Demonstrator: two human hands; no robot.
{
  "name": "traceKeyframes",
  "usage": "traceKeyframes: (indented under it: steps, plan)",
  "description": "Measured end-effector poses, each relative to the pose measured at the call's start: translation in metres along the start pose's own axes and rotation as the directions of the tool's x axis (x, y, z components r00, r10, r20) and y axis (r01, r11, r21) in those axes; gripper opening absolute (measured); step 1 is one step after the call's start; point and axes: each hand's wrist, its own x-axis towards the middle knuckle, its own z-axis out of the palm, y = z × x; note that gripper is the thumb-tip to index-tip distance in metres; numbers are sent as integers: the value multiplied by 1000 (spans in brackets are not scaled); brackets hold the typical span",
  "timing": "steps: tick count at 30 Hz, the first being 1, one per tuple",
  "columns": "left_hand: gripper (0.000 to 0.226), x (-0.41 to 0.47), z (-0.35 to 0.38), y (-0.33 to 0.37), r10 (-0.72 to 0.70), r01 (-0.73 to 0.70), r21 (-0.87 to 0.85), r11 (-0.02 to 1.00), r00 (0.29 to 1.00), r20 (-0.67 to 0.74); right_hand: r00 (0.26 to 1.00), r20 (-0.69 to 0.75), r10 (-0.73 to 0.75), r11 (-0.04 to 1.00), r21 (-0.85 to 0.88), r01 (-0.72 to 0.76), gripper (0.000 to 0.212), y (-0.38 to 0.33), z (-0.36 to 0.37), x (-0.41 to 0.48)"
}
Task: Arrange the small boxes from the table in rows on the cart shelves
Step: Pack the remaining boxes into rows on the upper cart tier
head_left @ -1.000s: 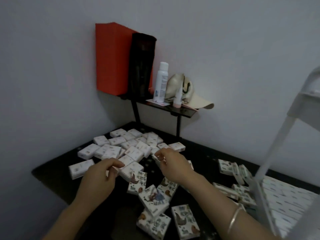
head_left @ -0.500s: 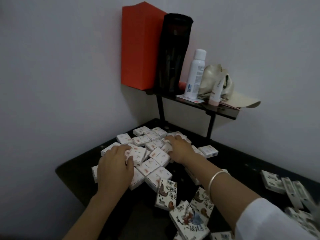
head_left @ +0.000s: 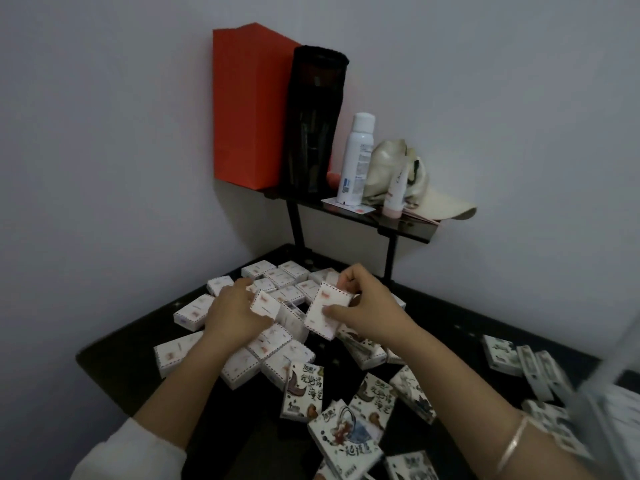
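Several small white boxes (head_left: pixel 194 311) lie scattered on a black table (head_left: pixel 114 355). Others with dark drawings (head_left: pixel 303 393) lie nearer to me. My right hand (head_left: pixel 363 310) pinches a white box with a dashed border (head_left: pixel 323 315), tilted up off the pile, thumb on its face. My left hand (head_left: pixel 232 315) grips another white box (head_left: pixel 265 304) just left of it, also raised on edge. The two held boxes are close together above the heap. A blurred white edge of the cart (head_left: pixel 620 407) shows at the far right.
A raised black shelf (head_left: pixel 398 225) at the table's back carries a red box (head_left: pixel 249 105), a black cylinder (head_left: pixel 313 119), a white spray can (head_left: pixel 356 159), a small tube (head_left: pixel 396 192) and a beige cap (head_left: pixel 426 188). More boxes (head_left: pixel 519 362) lie at the right, near the cart.
Both hands were pressing flat on the pile; each now has lifted a white box off it, tilted up. The view has shifted slightly down and left.
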Motion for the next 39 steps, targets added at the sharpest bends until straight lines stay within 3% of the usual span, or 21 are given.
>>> traceKeyframes:
  steps: [3, 5, 8, 16, 20, 26, 29, 34, 36, 39]
  plan:
    - [58, -23, -3, 25, 42, -43, -261, 964, 999, -10, 998, -53, -27, 994, 105, 33, 29, -25, -25, -39]
    - [45, -48, -8, 48, 94, -73, -477, 876, 995, 20, 995, -78, -56, 987, 145, 67, 22, -43, -45, -67]
    - [40, -89, -18, 92, 240, -118, -639, 760, 965, 107, 974, -159, -162, 982, 69, 174, 18, -69, -78, -110]
    - [25, -184, -48, 230, 611, -326, -746, 581, 780, 135, 850, -388, -357, 934, -159, 320, 29, -149, -202, -210]
    - [21, -206, -53, 303, 704, -413, -776, 476, 708, 56, 779, -498, -381, 924, -188, 332, 19, -174, -283, -245]
    - [12, -216, -35, 416, 756, -512, -750, 418, 654, -25, 714, -641, -282, 951, -283, 121, 16, -171, -404, -261]
    - [12, -211, -28, 467, 778, -537, -722, 437, 628, 4, 733, -647, -210, 933, -357, -48, 17, -147, -448, -255]
    - [10, -196, 5, 536, 786, -639, -505, 580, 603, 139, 821, -570, -33, 737, -569, -365, 19, -85, -495, -236]
    - [13, -189, 25, 557, 779, -665, -427, 613, 598, 186, 839, -543, 28, 657, -622, -425, 20, -64, -504, -227]
    - [24, -178, 47, 587, 788, -715, -333, 615, 580, 207, 854, -517, 66, 619, -650, -441, 22, -39, -512, -216]
